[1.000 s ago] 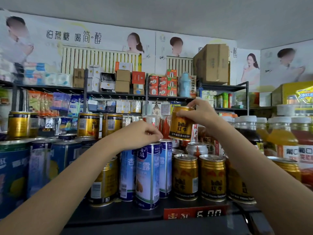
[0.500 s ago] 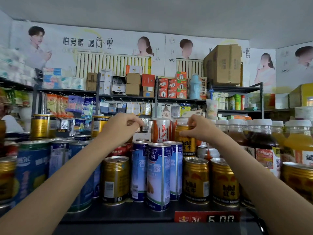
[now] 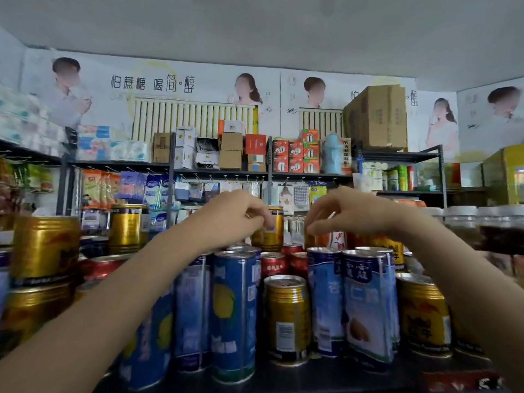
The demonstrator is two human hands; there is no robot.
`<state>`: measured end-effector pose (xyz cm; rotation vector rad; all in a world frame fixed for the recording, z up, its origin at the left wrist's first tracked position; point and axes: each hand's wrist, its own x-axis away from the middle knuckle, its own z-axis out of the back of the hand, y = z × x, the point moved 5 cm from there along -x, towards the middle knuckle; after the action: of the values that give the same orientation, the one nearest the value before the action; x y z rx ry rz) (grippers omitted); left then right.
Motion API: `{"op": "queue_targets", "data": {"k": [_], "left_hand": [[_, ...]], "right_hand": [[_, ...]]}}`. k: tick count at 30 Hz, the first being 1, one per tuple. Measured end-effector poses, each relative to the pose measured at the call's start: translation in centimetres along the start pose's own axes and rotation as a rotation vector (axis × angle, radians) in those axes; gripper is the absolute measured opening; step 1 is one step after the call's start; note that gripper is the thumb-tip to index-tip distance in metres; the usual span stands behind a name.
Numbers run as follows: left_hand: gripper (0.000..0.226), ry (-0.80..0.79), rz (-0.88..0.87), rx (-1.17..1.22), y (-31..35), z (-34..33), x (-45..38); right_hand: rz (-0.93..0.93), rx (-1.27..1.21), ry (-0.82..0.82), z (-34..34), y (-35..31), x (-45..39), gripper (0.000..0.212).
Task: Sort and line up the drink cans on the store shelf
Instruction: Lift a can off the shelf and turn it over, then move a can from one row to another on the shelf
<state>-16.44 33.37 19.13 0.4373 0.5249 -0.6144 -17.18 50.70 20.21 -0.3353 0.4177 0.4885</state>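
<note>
Left hand [image 3: 235, 214] pinches a gold can [image 3: 272, 229], mostly hiding it; right hand [image 3: 348, 214] hovers loosely curled, holding nothing; motion blur smears labels.

There is a single view, from a camera worn on the person's head, set low at about the height of the cans and facing forward into the store shelf [image 3: 326, 377]. It sits close: both forearms reach away from the lens, and the front cans [image 3: 287, 319] stand just below and nearer than each grip. Beyond and above each grip, the wide angle takes in the rear shelving [image 3: 221, 173], wall posters and ceiling.
</note>
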Motion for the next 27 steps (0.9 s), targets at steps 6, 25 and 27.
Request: {"op": "queue_targets", "data": {"k": [6,25,27], "left_hand": [[0.021,-0.243,-0.105,-0.125,-0.7,-0.1,-2.1],[0.023,-0.371,-0.123,-0.104,-1.4,0.6,-3.9],[0.022,-0.261,-0.099,-0.057,-2.1,1.9,-3.6]], "right_hand": [[-0.159,0.069,-0.071,-1.5,-0.5,-1.9,0.022],[-0.241,0.305,-0.396,-2.2,-1.7,-1.7,0.042],[-0.165,0.203,-0.201,-1.7,-2.7,-2.6,0.036]]}}
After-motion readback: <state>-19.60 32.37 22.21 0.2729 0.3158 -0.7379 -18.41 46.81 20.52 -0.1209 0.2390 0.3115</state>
